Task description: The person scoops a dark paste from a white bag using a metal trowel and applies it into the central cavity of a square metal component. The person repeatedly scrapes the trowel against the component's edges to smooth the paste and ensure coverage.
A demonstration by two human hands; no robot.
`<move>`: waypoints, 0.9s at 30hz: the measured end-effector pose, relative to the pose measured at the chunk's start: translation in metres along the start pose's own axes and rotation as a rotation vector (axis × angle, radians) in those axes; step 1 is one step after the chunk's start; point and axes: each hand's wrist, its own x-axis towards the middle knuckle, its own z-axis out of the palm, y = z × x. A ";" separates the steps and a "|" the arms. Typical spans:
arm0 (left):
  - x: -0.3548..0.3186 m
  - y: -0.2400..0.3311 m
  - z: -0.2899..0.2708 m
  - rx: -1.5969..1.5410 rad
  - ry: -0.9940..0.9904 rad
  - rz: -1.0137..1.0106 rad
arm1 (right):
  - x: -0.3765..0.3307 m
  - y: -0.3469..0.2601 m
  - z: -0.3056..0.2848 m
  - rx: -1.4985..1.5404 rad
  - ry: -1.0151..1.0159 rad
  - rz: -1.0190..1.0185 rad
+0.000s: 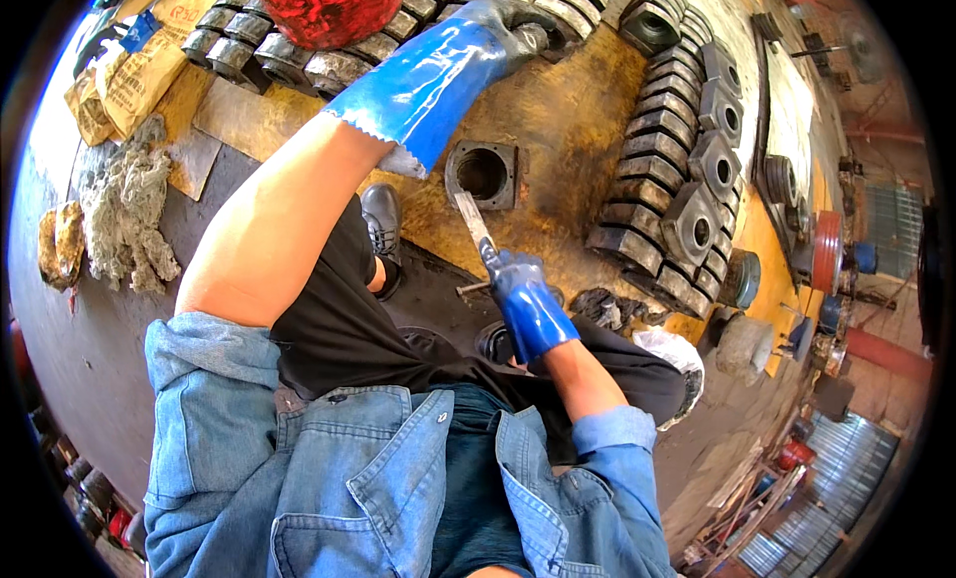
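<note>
Blue rubber covers both of my hands, and both are busy. My left hand is stretched far forward, its fingers curled over one of the grey metal blocks in the row that arcs across the top of the rusty yellow-brown plate I am working on. I cannot tell whether the hand grips the block or only rests on it, since the fingers hide the contact. My right hand sits much closer to my body, closed in a fist around the handle of a flat scraper. The blade's long axis runs up and a little to the left, away from me, and its tip lies just beside the lower edge of the square metal housing with the round bore (I cannot say whether it touches). That housing lies alone on the plate, straight ahead of the right hand and well below the left, so the right is clearly nearer to it.

More blocks stand stacked on edge in a curved row to the right, with other bored housings beside them. A red bucket sits at the top edge, a wad of dirty rags lies on the floor to my left beside crumpled paper sacks, and my black shoe pokes out under my left forearm.
</note>
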 end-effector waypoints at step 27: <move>0.029 0.007 0.014 0.039 0.029 0.017 | 0.075 -0.015 -0.015 0.183 0.235 -0.001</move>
